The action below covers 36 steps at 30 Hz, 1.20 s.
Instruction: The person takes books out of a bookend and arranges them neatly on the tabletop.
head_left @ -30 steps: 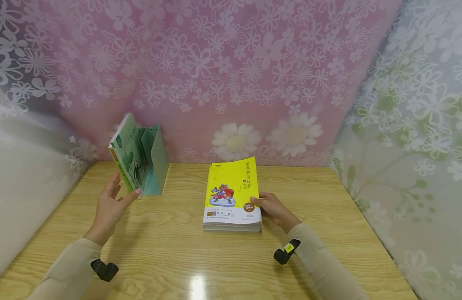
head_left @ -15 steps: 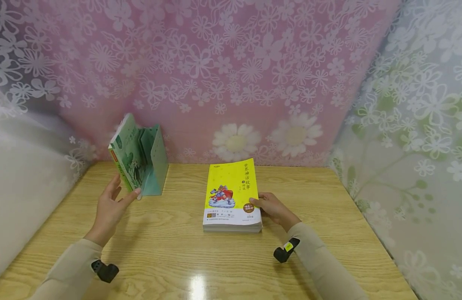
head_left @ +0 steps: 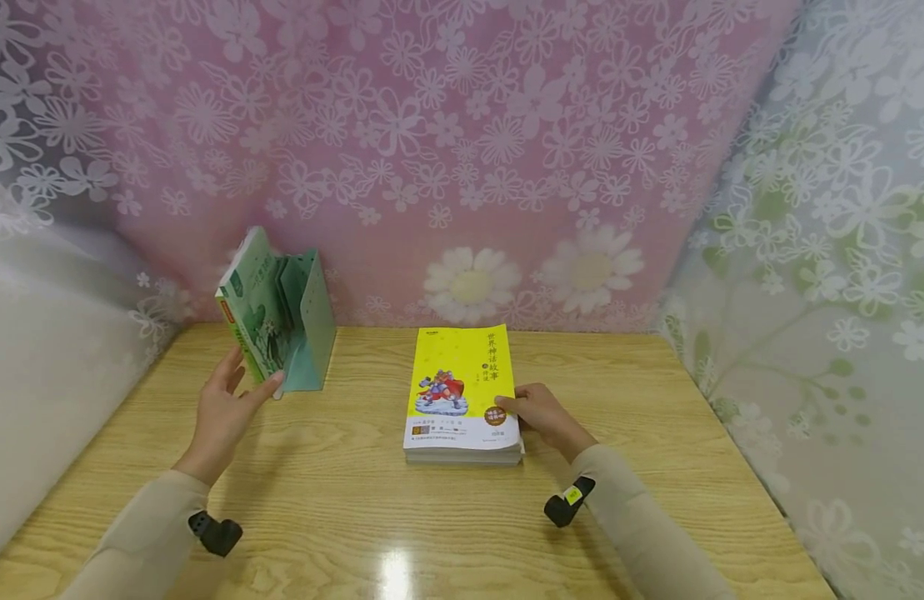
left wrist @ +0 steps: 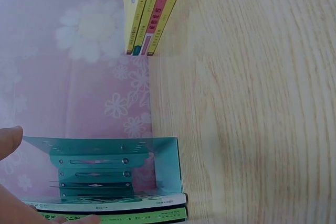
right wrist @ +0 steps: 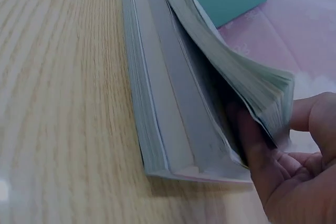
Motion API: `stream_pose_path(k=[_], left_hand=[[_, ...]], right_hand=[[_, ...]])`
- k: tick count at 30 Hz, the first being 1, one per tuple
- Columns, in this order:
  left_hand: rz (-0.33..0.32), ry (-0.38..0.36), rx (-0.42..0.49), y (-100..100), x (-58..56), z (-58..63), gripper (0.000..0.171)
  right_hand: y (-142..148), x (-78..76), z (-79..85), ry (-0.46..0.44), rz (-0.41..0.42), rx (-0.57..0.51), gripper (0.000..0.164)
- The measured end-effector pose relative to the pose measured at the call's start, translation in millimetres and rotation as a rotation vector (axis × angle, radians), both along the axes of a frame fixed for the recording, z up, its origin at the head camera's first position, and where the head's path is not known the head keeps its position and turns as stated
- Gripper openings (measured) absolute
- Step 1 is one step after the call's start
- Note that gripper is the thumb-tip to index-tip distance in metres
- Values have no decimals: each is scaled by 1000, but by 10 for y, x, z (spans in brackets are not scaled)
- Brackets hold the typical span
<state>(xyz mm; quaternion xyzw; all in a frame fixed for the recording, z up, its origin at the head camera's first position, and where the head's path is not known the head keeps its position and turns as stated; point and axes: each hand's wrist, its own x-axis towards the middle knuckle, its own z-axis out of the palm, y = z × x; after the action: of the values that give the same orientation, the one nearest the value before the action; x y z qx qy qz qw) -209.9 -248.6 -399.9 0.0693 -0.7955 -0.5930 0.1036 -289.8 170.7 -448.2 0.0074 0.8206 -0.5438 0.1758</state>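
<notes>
1. Sleeves of beige cloth (head_left: 142, 533) cover 2 forearms, with a small black device (head_left: 216, 533) at each cuff.
2. Wood-grain table (head_left: 342, 517), pale yellow, lies under and between the hands.
3. Right hand (head_left: 547, 417) pinches the right edge of a yellow-and-white paperback with a red-caped figure (head_left: 465, 358), thumb on the cover, fingers beneath.
4. That paperback tops a book stack (head_left: 462, 457) just left of the right hand; its pinched side is raised, leaving a gap above the books below.
5. Left hand (head_left: 225, 417) has its thumb spread wide from its fingers, which touch the outer of 2 upright green-covered books (head_left: 257, 304); whether the thumb touches anything, I cannot tell.
6. Teal bookend with a tall flat wall (head_left: 321, 321) stands beyond the left thumb, to the right of the green books.
7. Pink curtain with white flowers (head_left: 432, 125) hangs beyond both hands; whitish floral cloth (head_left: 829, 333) hangs right of the right hand.
</notes>
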Motion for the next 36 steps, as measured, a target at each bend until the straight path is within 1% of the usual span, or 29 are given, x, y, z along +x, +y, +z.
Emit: stream_pose_path(k=[3, 5, 9, 13, 17, 21, 25, 29, 31, 36], left_hand=[[3, 17, 13, 14, -39, 7, 92], [7, 29, 23, 16, -68, 8, 91], [13, 44, 30, 9, -113, 10, 91], [27, 57, 33, 7, -150, 15, 90], [46, 70, 24, 7, -166, 18, 89], [52, 89, -22, 16, -170, 19, 88], [57, 87, -51, 30, -179, 30, 88], [63, 81, -61, 35, -194, 39, 88], [62, 80, -66, 33, -204, 40, 88], [61, 79, -47, 26, -240, 38, 86]], right_hand=[[18, -1, 36, 10, -33, 88, 36], [35, -2, 61, 15, -35, 125, 35], [73, 0, 109, 30, -33, 173, 37], [109, 6, 147, 38, -60, 196, 41], [146, 12, 169, 55, -73, 183, 45], [194, 11, 177, 74, -76, 155, 48], [238, 20, 190, 81, -70, 117, 50], [261, 40, 207, 78, -79, 88, 51], [274, 49, 202, 87, -88, 87, 52], [300, 64, 178, 127, -116, 74, 51]])
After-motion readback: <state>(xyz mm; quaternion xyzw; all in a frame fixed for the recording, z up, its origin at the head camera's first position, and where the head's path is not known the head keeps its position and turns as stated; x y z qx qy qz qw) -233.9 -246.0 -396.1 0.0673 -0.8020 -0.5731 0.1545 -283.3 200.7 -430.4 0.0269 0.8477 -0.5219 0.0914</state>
